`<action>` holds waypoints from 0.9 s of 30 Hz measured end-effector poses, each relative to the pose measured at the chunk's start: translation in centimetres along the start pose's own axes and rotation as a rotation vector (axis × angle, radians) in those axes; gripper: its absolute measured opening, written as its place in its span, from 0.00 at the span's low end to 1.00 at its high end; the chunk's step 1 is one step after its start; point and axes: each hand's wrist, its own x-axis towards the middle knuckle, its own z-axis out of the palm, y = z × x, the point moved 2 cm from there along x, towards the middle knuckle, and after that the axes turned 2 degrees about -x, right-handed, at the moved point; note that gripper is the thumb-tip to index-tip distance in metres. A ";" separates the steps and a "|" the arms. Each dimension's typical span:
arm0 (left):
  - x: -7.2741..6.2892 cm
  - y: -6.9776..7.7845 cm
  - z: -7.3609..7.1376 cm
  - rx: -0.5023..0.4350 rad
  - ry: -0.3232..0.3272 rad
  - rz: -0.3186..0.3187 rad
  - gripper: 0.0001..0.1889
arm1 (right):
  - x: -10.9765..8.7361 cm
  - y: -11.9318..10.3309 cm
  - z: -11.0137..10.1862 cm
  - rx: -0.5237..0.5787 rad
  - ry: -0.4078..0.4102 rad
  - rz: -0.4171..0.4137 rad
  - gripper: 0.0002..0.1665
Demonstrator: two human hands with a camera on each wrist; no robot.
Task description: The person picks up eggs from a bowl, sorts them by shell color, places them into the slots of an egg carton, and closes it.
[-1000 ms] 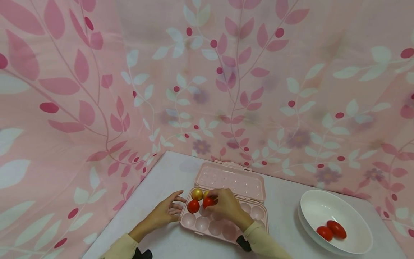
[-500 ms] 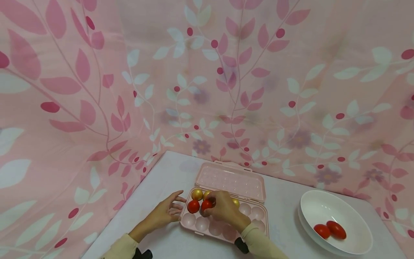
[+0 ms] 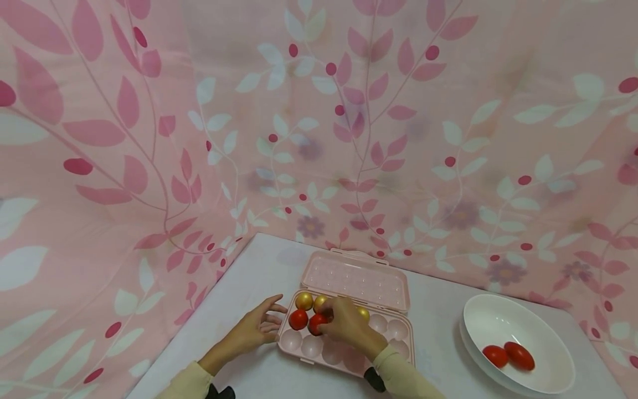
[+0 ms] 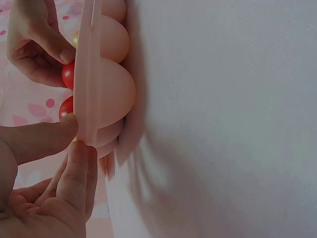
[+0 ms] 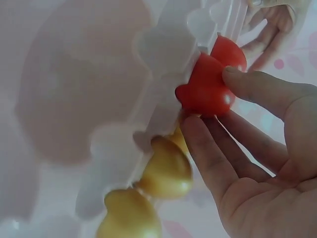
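A pink egg tray [image 3: 299,357] lies with its lid [image 3: 356,282] folded back behind it. My right hand [image 3: 346,326] pinches a smooth red egg [image 3: 317,324] between thumb and fingers, down at a cup of the tray's middle row. Beside it sits another red egg [image 3: 298,319]. Gold eggs [image 3: 304,301] occupy the back row, partly hidden by the right hand. At the tray's left end, my left hand [image 3: 254,326] touches the rim with thumb and fingertips, the fingers spread. In the right wrist view, thumb and fingers close about the red egg [image 5: 208,91], above gold eggs [image 5: 166,171].
A white bowl [image 3: 498,310] stands to the right, holding two red eggs [image 3: 519,356]. The white tabletop [image 3: 438,332] meets a pink leaf-patterned cloth [image 3: 319,138] behind and at the left.
My right hand has lowered the red egg slightly toward the front-left, into the cup. In the bowl, one red egg has shifted a little left. The left hand stays put.
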 end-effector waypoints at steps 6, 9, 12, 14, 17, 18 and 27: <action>0.0 -0.1 0.0 -0.037 -0.004 0.004 0.47 | -1.4 0.9 -2.7 -0.005 0.075 -0.063 0.11; -0.1 0.0 -0.1 -0.043 -0.001 0.016 0.47 | -2.4 1.9 -4.3 0.011 0.131 -0.071 0.13; -0.2 0.0 -0.2 -0.049 -0.011 0.023 0.46 | -3.7 3.2 -6.0 -0.001 0.206 -0.039 0.12; -0.2 0.0 -0.2 -0.048 -0.016 0.026 0.46 | -4.8 4.3 -7.3 -0.023 0.269 -0.010 0.12; -0.2 0.0 -0.3 -0.040 -0.013 0.024 0.46 | -6.4 6.1 -9.3 -0.060 0.350 0.027 0.12; -0.2 0.0 -0.3 -0.040 -0.011 0.024 0.46 | -6.9 6.7 -10.1 -0.081 0.370 0.042 0.13; -0.1 0.0 -0.4 -0.022 -0.009 0.024 0.46 | -11.9 12.2 -17.8 -0.288 0.353 0.213 0.15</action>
